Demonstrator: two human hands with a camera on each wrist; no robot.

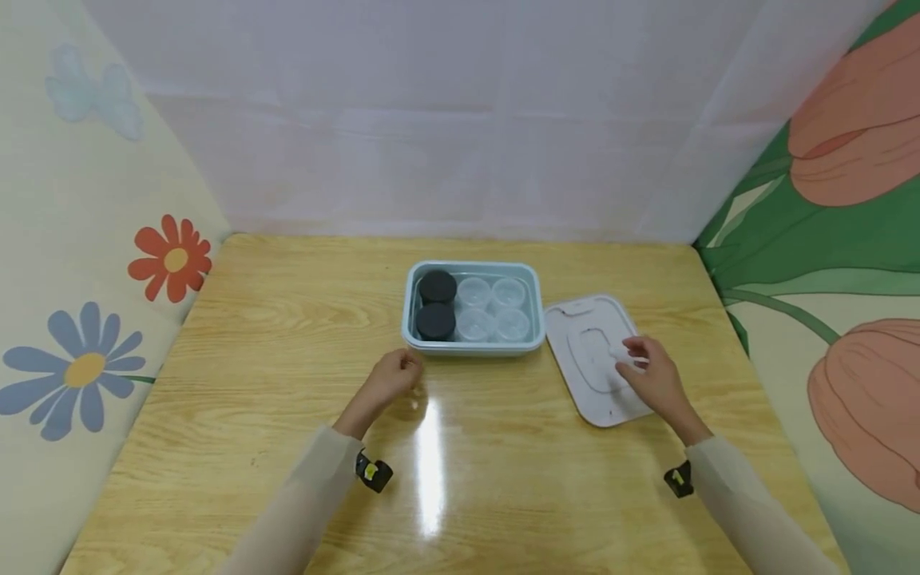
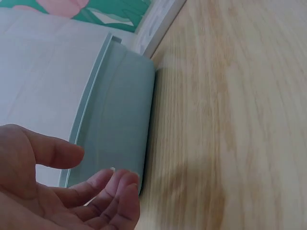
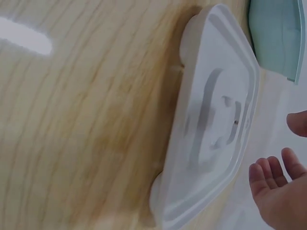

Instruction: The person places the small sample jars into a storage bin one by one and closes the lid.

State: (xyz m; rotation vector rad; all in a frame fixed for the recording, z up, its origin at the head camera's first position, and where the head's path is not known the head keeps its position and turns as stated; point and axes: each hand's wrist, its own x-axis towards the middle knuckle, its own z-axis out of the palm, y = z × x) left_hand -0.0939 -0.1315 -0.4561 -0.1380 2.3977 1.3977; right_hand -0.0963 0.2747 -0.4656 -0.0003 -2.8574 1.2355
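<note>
A pale blue plastic box (image 1: 470, 349) stands upright on the table. Inside it, at the left, sit two black round lids or jars (image 1: 436, 321), beside several clear round cups (image 1: 475, 326). My left hand (image 1: 397, 374) is by the box's front left corner, its fingers loosely bent and holding nothing. In the left wrist view its fingertips (image 2: 127, 179) overlap the box wall (image 2: 120, 110). To the right of the box lies a white lid (image 1: 585, 383) with a raised rounded pattern. Over the lid's right side hovers my right hand (image 1: 654, 379), thumb and fingers apart with nothing between them.
The wooden table (image 1: 302, 319) ends at a white cloth backdrop (image 1: 431, 160). Panels printed with flowers flank it, left (image 1: 43, 239) and right (image 1: 848, 303). Each wrist wears a small black camera (image 1: 374, 471). In the right wrist view the lid rests slightly raised off the wood.
</note>
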